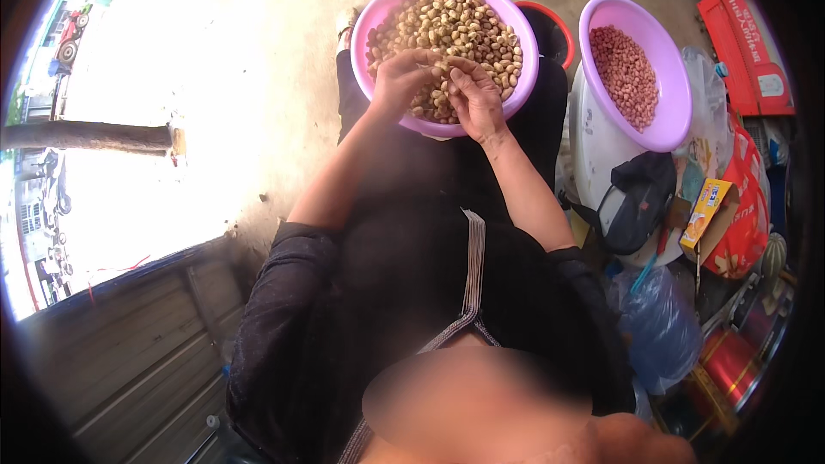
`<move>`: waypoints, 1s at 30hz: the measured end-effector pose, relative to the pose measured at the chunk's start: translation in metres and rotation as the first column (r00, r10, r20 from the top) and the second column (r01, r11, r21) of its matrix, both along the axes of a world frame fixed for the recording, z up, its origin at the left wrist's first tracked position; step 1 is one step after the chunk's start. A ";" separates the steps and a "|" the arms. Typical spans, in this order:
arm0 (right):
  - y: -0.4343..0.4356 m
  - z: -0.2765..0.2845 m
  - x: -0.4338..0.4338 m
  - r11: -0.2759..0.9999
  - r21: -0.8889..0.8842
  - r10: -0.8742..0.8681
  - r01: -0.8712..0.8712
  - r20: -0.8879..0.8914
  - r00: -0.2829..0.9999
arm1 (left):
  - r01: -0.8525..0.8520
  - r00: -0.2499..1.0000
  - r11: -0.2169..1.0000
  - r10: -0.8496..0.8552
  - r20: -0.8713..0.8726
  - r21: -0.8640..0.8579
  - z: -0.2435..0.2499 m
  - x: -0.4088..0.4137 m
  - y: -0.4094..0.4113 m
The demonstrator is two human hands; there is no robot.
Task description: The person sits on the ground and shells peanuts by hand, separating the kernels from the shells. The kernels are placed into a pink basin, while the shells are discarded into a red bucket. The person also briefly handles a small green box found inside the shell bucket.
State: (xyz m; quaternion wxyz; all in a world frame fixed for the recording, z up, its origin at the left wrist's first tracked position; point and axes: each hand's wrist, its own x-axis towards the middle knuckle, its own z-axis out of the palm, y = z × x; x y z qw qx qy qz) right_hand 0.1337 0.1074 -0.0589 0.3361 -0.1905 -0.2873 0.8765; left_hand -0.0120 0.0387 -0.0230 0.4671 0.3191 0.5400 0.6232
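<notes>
A pink-purple plastic basin (pixel 532 87) rests on the lap, filled with peanuts in their shells (pixel 461 19). Above its near half my left hand (pixel 409 77) and my right hand (pixel 475 98) meet at the fingertips. Something small and pale, seemingly a peanut, is pinched between them; the fingers partly hide it, and which hand bears it cannot be told. To the right, a second pink-purple basin (pixel 677 93) stands tilted on a white rounded surface (pixel 590 154) and holds shelled reddish peanut kernels (pixel 625 77).
A red-rimmed dark bucket (pixel 567 38) stands behind the right knee. On the right are a black cap (pixel 641 206), a yellow open carton (pixel 708 212), a red bag (pixel 747 200), a blue plastic bag (pixel 664 328) and a red box (pixel 744 45). A metal panel (pixel 142 341) borders the lower left.
</notes>
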 end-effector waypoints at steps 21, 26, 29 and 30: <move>-0.003 0.004 0.000 0.994 -0.022 -0.106 0.107 0.022 0.994 | 0.048 0.768 0.994 0.025 0.641 -0.097 -0.014 0.018 0.001; -0.011 -0.005 0.000 0.877 0.479 -0.152 -0.036 0.348 0.925 | 0.194 0.523 0.962 0.065 0.850 -0.193 -0.017 0.016 -0.005; -0.010 -0.006 -0.002 0.935 0.354 -0.147 0.036 0.290 0.946 | 0.147 0.713 0.986 -0.048 0.700 -0.082 -0.032 0.015 0.000; -0.007 -0.012 -0.001 0.926 0.361 -0.228 0.113 0.294 0.928 | 0.152 0.658 0.952 0.104 0.746 -0.266 -0.014 0.020 0.004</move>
